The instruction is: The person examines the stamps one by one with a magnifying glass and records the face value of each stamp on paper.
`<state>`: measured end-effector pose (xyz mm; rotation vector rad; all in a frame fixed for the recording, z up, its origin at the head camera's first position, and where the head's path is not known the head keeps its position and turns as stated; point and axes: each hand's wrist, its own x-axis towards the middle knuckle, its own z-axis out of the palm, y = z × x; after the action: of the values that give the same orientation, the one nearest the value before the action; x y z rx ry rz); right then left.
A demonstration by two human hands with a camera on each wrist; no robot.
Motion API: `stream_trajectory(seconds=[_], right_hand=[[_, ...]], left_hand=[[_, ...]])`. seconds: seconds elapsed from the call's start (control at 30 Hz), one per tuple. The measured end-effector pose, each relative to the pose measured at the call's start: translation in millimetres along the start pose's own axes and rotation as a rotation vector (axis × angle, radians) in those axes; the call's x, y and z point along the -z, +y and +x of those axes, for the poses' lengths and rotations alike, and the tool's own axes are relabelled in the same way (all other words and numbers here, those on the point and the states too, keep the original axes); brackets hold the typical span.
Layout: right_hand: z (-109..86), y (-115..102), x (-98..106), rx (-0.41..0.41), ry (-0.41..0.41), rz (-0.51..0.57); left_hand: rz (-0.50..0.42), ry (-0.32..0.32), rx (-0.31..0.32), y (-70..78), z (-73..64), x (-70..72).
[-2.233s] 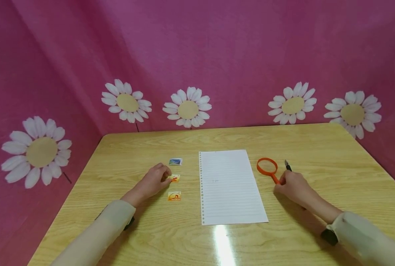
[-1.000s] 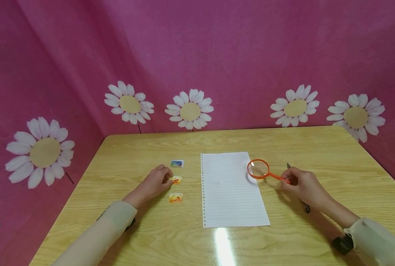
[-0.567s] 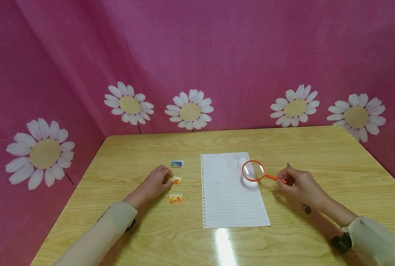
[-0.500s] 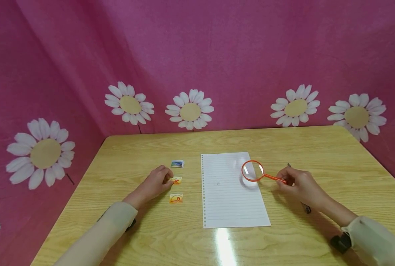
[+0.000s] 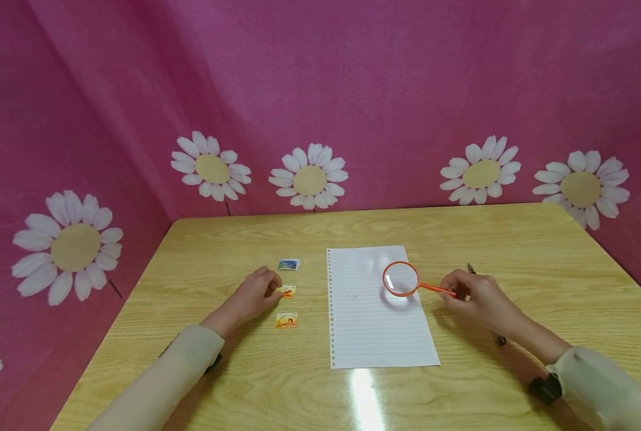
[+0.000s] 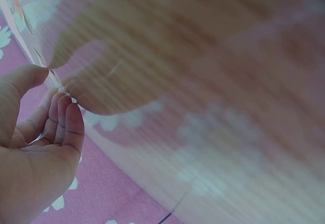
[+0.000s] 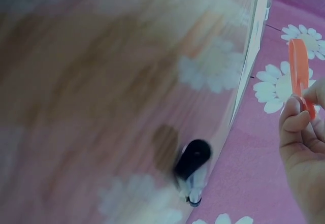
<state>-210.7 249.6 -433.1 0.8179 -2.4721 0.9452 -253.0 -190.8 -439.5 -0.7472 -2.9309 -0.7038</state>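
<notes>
My left hand (image 5: 249, 297) is at the middle one of three small picture stamps, with its thumb and bent fingertips on the edges of the yellow-and-red stamp (image 5: 289, 291); they partly cover it. In the left wrist view the thumb and fingers (image 6: 73, 122) meet the stamp from two sides. My right hand (image 5: 479, 297) pinches the handle of an orange magnifying glass (image 5: 401, 279), also seen edge-on in the right wrist view. Its lens hangs over the right part of a lined sheet of paper (image 5: 363, 335), casting a shadow there. Faint handwriting shows on the sheet.
A blue stamp (image 5: 289, 264) lies beyond the left hand, another yellow stamp (image 5: 286, 321) nearer. A dark fountain pen (image 5: 500, 339) lies on the table beneath the right hand, partly hidden. The wooden table (image 5: 234, 383) backs onto a pink flowered curtain (image 5: 385, 90).
My right hand has lifted the magnifying glass off the table and carried it left over the sheet, still shifting slightly left. My left hand stays at the middle stamp.
</notes>
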Motion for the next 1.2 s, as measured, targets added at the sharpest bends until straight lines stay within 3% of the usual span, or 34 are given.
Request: stream_trajectory(seconds=[0.13,0.57,1.2], right_hand=[[2.9,-0.5,-2.8,0.022,-0.007,0.020],[10.6,-8.4,-11.1,0.046,-0.036,0.103],[26.0,-18.9,-22.8,0.086,-0.055,0.149]], left_hand=[[-0.007,-0.014,0.028,0.4,0.3,0.7],[-0.057,-0.032,0.034,1.2,0.4,2.5],[-0.039,-0.033,0.039,1.6,0.0,1.5]])
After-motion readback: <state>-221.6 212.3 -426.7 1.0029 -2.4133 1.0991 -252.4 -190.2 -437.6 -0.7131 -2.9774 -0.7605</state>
